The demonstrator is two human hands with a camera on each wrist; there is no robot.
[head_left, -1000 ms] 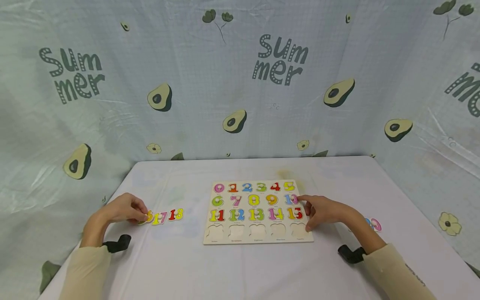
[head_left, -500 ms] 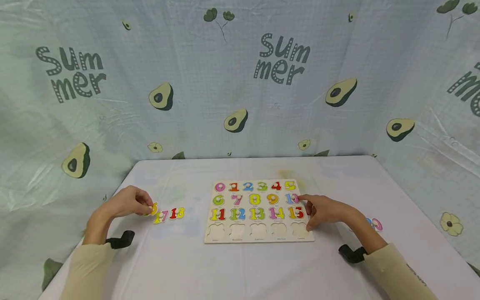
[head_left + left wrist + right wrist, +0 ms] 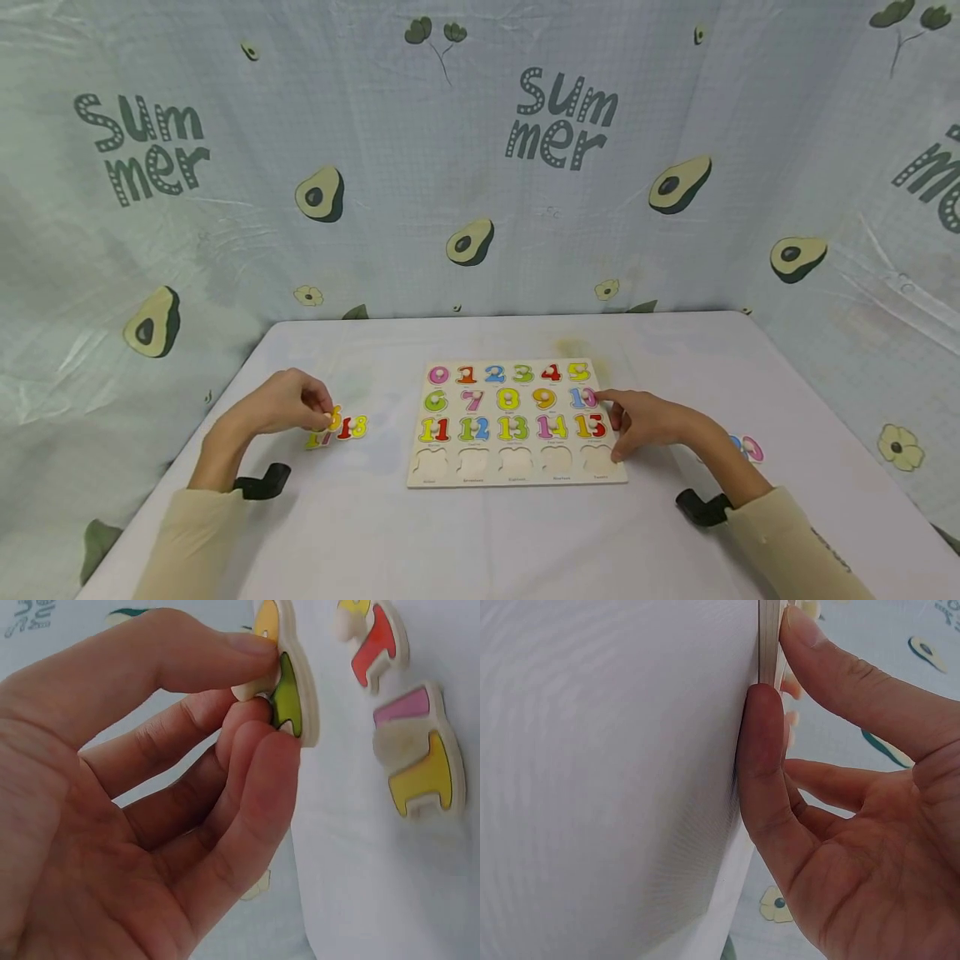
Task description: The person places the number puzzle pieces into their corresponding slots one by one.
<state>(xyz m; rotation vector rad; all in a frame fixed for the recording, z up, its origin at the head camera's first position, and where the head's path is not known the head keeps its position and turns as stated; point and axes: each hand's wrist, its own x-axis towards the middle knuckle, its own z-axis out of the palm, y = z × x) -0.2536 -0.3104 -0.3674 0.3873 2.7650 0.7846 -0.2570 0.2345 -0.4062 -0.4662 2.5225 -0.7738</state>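
My left hand (image 3: 288,404) pinches a number 16 puzzle piece (image 3: 335,418) between thumb and fingers. In the left wrist view this piece (image 3: 288,701) has a green 1 and an orange 6, with its peg toward the fingers. Right by it lie a yellow-and-pink 17 piece (image 3: 318,439), partly covered in the head view, and a red-and-yellow 18 piece (image 3: 352,427). My right hand (image 3: 648,418) holds the right edge of the wooden number puzzle board (image 3: 517,483), its thumb at the lower corner and a finger reaching by the 10.
Number pieces from 0 to 15 fill the board's upper rows; the front row shows bare recesses (image 3: 516,461). Beyond the right forearm lies a blue-and-pink piece (image 3: 752,449), partly hidden. A white cloth (image 3: 450,542) covers the table, and a printed curtain (image 3: 390,167) hangs behind.
My left hand has lifted the 16 piece and carried it to the right, over the 17. My right hand and the board have stayed in place.
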